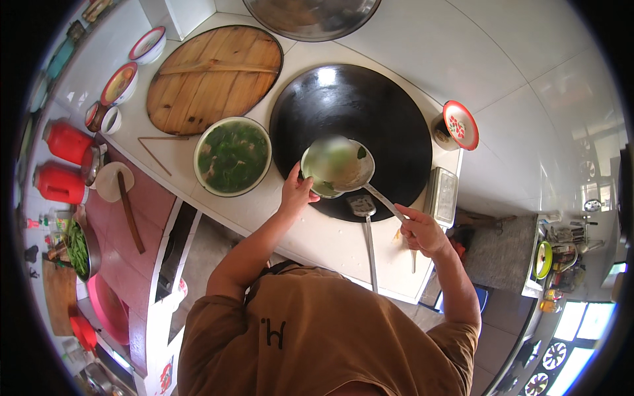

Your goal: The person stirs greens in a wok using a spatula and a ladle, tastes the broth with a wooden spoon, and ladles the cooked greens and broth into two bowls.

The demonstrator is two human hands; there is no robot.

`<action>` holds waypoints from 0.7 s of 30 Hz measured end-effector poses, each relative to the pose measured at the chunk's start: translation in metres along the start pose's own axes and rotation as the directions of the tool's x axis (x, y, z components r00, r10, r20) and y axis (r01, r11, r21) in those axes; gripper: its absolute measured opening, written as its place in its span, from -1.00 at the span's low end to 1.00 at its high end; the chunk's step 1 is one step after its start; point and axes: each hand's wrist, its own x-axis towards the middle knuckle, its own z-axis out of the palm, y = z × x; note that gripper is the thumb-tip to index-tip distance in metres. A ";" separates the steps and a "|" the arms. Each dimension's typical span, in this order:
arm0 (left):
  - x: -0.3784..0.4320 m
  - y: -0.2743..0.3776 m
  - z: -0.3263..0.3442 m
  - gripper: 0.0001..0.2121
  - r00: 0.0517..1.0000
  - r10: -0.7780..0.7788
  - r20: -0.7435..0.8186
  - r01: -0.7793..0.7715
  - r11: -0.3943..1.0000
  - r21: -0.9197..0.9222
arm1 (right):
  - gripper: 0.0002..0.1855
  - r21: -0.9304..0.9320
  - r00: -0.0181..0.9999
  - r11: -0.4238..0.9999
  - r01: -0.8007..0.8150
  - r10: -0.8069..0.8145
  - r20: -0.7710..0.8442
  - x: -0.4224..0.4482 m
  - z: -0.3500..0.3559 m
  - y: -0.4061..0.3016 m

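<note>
Over the near part of a large black wok [391, 119], my left hand [298, 190] grips the left rim of a bowl [322, 187] holding pale green liquid. My right hand [422, 228] is closed round the handle of a metal ladle [369, 173], whose bowl overlaps the bowl's right side and carries some liquid and a bit of green leaf. Part of the bowl's contents is blurred. Below them, a metal wok spatula [362, 205] rests with its blade on the wok's near edge. Left of the wok stands a large basin [233, 156] of leafy green soup with pale pieces in it.
A round wooden lid [215, 79] lies behind the basin, with thin sticks [156, 156] nearby. Beyond the wok is a large metal lid [312, 17]. A red-rimmed enamel bowl [460, 125] and a rectangular metal tin [443, 198] stand at the right. Greens fill a metal bowl [94, 247] far left.
</note>
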 end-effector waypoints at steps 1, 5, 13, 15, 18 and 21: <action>0.001 0.000 0.000 -0.51 1.000 0.001 -0.006 -0.001 1.000 -0.005 | -0.54 -0.082 0.999 0.996 0.037 -0.038 -0.007 0.000 0.000 -0.001; 0.008 -0.005 0.003 -0.48 1.000 0.004 0.012 -0.004 1.000 0.001 | -0.52 -0.196 0.998 0.979 0.055 -0.061 -0.022 -0.005 0.006 -0.012; 0.007 0.004 0.013 -0.45 0.998 -0.056 0.029 0.055 0.998 0.028 | -0.49 -0.552 0.974 0.818 0.163 -0.223 -0.044 0.003 0.008 -0.009; 0.011 -0.003 0.014 -0.45 1.000 -0.021 0.012 0.021 1.000 -0.013 | -0.50 -0.683 0.949 0.701 0.205 -0.313 -0.037 0.000 0.014 -0.007; 0.009 0.000 0.015 -0.46 0.999 -0.021 0.032 0.023 0.999 -0.037 | -0.52 -0.848 0.886 0.469 0.246 -0.464 0.000 -0.004 0.026 0.003; 0.006 0.005 0.014 -0.47 0.999 -0.018 0.038 0.021 0.996 -0.084 | -0.55 -0.936 0.736 0.186 0.299 -0.670 0.102 -0.007 0.028 0.028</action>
